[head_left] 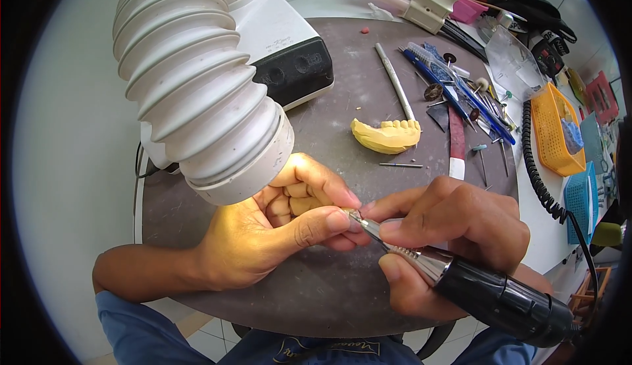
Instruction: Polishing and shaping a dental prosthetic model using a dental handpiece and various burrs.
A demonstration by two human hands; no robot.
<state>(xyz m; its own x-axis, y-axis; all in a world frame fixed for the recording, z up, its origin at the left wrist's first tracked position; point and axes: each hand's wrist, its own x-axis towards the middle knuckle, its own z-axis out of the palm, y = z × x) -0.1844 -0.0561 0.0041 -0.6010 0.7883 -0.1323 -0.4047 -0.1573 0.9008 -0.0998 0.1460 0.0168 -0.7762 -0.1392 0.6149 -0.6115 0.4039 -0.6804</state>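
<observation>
My right hand [464, 230] is wrapped round a rotary handpiece [503, 296] with a black body and a silver nose. The handpiece's tip points left, to the fingertips of my left hand [260, 240]. Left thumb and index finger pinch a tiny piece at that tip, too small and too covered to name. Fingers of both hands meet there, just below the mouth of a white ribbed suction hose [197, 95]. Beyond them a yellow plaster dental model [388, 136] with a row of teeth lies on the brown bench top [329, 299], near a thin bur [401, 165].
A white and black box-shaped unit [293, 69] stands behind the hose. At the right lie several burs, polishing discs and a blue-handled brush [428, 65]. Further right are an orange basket [556, 131], a blue basket [580, 197] and a coiled black cord [532, 161]. A dispensing gun [438, 6] lies at the back.
</observation>
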